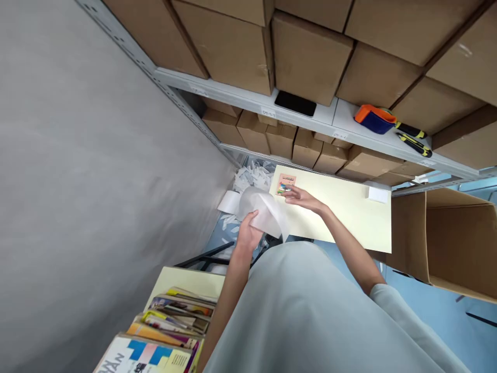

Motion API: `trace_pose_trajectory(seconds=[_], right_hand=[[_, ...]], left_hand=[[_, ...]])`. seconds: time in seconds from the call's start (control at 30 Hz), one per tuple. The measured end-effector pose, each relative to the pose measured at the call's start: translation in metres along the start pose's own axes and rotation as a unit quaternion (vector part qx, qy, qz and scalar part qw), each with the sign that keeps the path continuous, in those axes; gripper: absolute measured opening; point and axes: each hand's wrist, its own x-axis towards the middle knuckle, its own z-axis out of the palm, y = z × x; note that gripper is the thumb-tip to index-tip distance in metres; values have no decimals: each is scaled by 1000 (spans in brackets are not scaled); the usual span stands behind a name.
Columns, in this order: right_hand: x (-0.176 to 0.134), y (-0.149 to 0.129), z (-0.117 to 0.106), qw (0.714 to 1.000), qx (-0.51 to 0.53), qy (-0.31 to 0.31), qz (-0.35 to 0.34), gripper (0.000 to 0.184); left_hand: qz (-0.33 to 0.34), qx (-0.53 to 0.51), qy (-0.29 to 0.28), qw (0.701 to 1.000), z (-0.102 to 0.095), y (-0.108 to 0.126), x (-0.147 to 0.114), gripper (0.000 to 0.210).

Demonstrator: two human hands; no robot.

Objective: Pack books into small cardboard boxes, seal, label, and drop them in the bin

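My left hand [249, 231] is closed on a thin, whitish see-through sheet of wrapping [267, 210], which curls over beside the table's left end. The thumb lies on top of the sheet. My right hand [303, 199] reaches over the cream table [337, 207], fingers stretched out and a little apart. Its fingertips are at a small pink booklet [286, 182] with a colourful picture, which lies near the table's far left corner. Whether the fingertips press on the booklet or hover just above it, I cannot tell.
White paper scraps [252, 176] heap beside the wall. A small white stack [378, 195] sits at the table's right end, near an open carton [458, 238]. Shelves of boxes bear a black phone [295, 103] and a cutter [414, 145]. Books [166, 326] stand lower left.
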Motion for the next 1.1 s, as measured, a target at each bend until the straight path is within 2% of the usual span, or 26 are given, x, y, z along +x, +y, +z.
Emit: trace_pose_trajectory(seconds=[0.13,0.2,0.33,0.4,0.53,0.63,0.7,0.83,0.9,0.97,1.03,1.1], right_hand=[[-38,41,-11,999,10,-45,13,96],[-54,57,-14,1000,-11,-15,-2,104],[-83,80,-30,994,-52,91,4,123],[-99,88,-45,994,-39,104,4,120],[-141,103,-76,996,28,80,6,104],[-173,115,-90,992,82,92,2,92],[-188,126,-94,983,113,146,5,84],[-195,157,-100,941,105,319,44,58],[-192,175,-108,924,71,369,67,55],[-190,192,-118,910,33,401,97,54],[-191,206,-129,896,8,426,128,52],[-195,217,-138,884,-1,443,149,49]], left_hand=[[27,63,19,997,32,-36,8,32],[45,92,39,994,47,-55,12,31],[55,147,69,985,67,-93,18,27],[34,145,74,986,74,-111,20,23],[-18,104,85,991,87,-150,27,17],[-64,81,92,990,95,-177,30,14],[-110,71,98,987,97,-194,31,12],[-210,128,109,963,93,-220,29,6],[-270,197,88,938,86,-227,29,13],[-318,288,36,902,76,-230,30,29],[-317,373,-28,871,68,-228,35,39],[-232,456,-52,858,61,-222,46,40]])
